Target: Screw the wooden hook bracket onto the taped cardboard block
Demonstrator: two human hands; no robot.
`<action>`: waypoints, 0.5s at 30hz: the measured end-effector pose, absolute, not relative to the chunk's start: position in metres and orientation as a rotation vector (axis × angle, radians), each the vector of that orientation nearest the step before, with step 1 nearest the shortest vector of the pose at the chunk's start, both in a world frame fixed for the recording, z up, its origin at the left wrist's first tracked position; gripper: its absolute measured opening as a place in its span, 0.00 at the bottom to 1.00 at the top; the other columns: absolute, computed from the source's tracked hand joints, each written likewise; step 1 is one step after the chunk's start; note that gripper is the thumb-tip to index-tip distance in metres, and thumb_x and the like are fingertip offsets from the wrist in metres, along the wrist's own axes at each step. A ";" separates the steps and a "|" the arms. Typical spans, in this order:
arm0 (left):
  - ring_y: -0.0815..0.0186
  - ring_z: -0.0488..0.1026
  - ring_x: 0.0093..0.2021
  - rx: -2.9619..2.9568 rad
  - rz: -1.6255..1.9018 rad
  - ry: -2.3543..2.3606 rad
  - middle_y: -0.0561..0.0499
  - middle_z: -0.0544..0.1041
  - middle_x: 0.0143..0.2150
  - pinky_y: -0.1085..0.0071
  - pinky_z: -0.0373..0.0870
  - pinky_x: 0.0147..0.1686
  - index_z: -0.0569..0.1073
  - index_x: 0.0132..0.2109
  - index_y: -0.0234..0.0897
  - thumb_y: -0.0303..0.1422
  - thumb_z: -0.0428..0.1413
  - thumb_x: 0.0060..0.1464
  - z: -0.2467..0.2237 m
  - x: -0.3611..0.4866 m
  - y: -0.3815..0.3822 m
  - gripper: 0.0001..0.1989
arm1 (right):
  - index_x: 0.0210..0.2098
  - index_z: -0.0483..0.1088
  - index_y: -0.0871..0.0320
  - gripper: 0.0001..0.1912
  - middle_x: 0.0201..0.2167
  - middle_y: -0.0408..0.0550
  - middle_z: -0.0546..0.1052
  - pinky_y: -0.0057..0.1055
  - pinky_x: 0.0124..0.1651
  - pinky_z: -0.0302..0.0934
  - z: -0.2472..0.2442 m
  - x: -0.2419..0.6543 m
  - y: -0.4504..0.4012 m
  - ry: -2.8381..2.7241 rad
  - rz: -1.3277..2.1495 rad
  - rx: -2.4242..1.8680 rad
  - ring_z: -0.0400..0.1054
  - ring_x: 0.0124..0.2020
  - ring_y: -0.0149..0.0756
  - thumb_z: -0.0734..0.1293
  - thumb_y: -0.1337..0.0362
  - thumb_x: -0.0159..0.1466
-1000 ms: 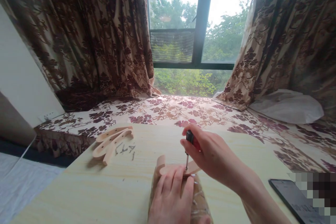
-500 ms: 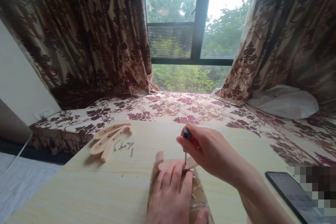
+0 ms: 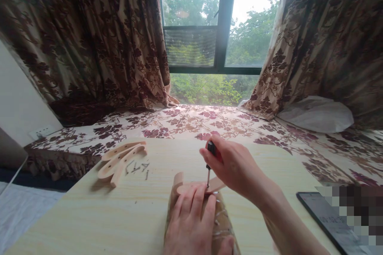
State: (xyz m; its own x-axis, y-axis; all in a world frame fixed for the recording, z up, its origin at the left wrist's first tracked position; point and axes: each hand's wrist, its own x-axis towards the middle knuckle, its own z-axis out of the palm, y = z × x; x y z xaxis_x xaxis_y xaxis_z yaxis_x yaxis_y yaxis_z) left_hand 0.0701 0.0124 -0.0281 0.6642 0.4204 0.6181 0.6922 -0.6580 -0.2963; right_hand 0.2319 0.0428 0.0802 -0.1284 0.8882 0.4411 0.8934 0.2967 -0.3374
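Head view. A pale, curved wooden piece [image 3: 183,187] lies on a brown, tape-wrapped block [image 3: 220,233], with further wood projecting at both ends. The left hand [image 3: 190,225] is laid flat, fingers extended, over piece and block; the right hand [image 3: 235,167] is closed on one black-handled, metal-shafted screwdriver [image 3: 211,148], its tip at the wood beside the left fingers. The step in hand appears to be driving a fastener, though none can be made out under the tip; the next move calls for an upright shaft and firm bracing. Beyond, on the pale wood-grain table [image 3: 89,215]: at least three loose curved wooden pieces [image 3: 119,161], roughly six dark screws [image 3: 135,168], overlapping, and one dark-edged phone [image 3: 318,209].
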 end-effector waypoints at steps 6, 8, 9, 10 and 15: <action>0.57 0.67 0.56 -2.348 -0.707 -0.862 0.45 0.70 0.57 0.63 0.66 0.50 0.67 0.54 0.39 0.51 0.54 0.48 -0.028 0.070 0.012 0.30 | 0.32 0.63 0.55 0.09 0.22 0.40 0.70 0.27 0.28 0.48 0.082 0.234 0.039 -2.063 0.094 -1.462 0.61 0.23 0.31 0.60 0.57 0.65; 0.57 0.66 0.56 -2.344 -0.700 -0.868 0.45 0.70 0.57 0.63 0.65 0.51 0.67 0.55 0.39 0.51 0.54 0.48 -0.029 0.070 0.013 0.31 | 0.30 0.62 0.55 0.10 0.22 0.39 0.70 0.27 0.29 0.48 0.084 0.235 0.037 -2.095 0.149 -1.371 0.60 0.24 0.30 0.60 0.58 0.66; 0.57 0.66 0.56 -2.341 -0.699 -0.871 0.45 0.69 0.57 0.63 0.65 0.51 0.67 0.55 0.39 0.51 0.54 0.48 -0.030 0.070 0.013 0.31 | 0.28 0.60 0.55 0.11 0.22 0.39 0.69 0.27 0.29 0.48 0.084 0.235 0.036 -2.095 0.157 -1.359 0.60 0.24 0.29 0.59 0.59 0.66; 0.57 0.66 0.56 -2.336 -0.702 -0.871 0.45 0.70 0.57 0.63 0.66 0.50 0.67 0.55 0.39 0.52 0.54 0.48 -0.031 0.070 0.013 0.31 | 0.27 0.59 0.55 0.11 0.22 0.40 0.69 0.27 0.29 0.48 0.083 0.235 0.037 -2.083 0.155 -1.370 0.60 0.24 0.29 0.59 0.59 0.66; 0.58 0.66 0.57 -2.343 -0.660 -0.863 0.45 0.69 0.58 0.63 0.66 0.50 0.67 0.55 0.39 0.54 0.51 0.52 -0.036 0.069 0.014 0.30 | 0.28 0.56 0.55 0.11 0.20 0.41 0.68 0.28 0.28 0.46 0.079 0.235 0.046 -1.948 0.127 -1.560 0.57 0.22 0.30 0.57 0.58 0.65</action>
State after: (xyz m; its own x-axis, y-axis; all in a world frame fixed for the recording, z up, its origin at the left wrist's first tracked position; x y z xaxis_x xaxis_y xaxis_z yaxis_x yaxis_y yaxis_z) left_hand 0.0687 0.0141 -0.0359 0.6726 0.4247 0.6059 0.6960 -0.6413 -0.3231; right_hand 0.2346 0.0459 0.0794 -0.0985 0.9067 0.4101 0.8459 0.2934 -0.4454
